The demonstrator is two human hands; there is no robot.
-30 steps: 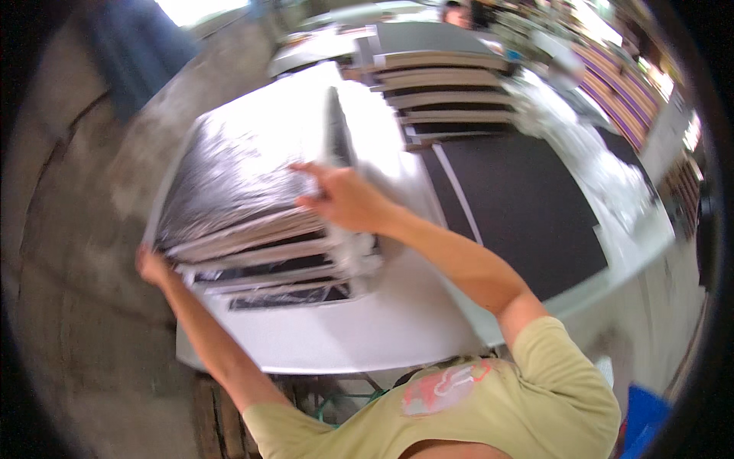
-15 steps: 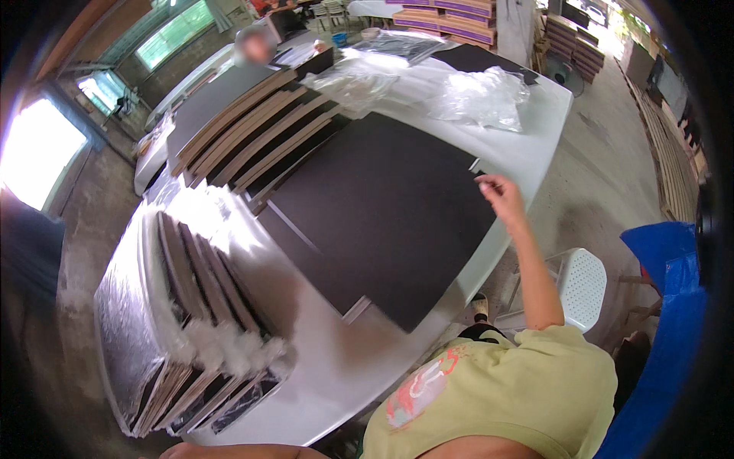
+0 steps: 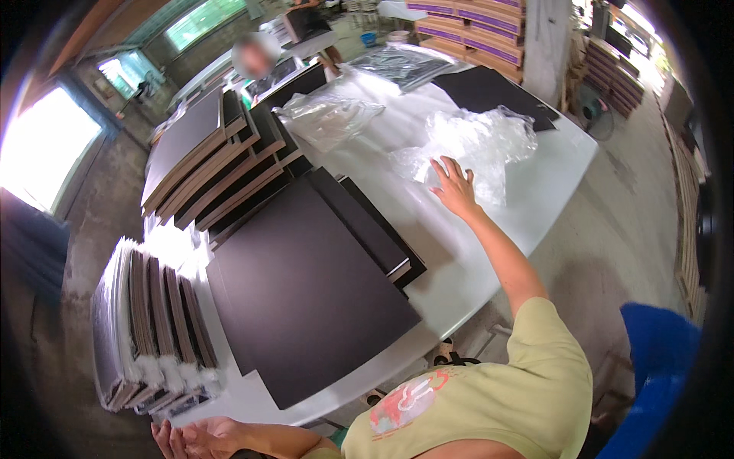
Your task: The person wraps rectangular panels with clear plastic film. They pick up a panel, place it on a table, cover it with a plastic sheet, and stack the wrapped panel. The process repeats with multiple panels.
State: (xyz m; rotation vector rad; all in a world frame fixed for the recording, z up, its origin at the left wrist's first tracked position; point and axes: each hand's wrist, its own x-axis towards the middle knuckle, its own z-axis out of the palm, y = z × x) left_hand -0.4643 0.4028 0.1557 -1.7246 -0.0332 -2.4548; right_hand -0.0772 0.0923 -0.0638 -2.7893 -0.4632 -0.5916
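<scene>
A large black board lies flat before me on the white table, with narrower black pieces showing from under its right side. My right hand reaches over the table with fingers spread, at the near edge of a crumpled clear plastic sheet; whether it touches the plastic I cannot tell. Low at the left, beside the table's near edge, my left hand is turned palm up with loosely bent fingers and nothing visible in it.
Stacked black boards with brown edges stand beyond the large board. Plastic-wrapped boards sit at the left. More clear plastic and black sheets lie farther back. A person is across the table; a blue cover hangs at right.
My right hand has left the board's right edge and moved out toward the crumpled plastic. The large board now lies farther left, uncovering black pieces. My left hand has come further into view.
</scene>
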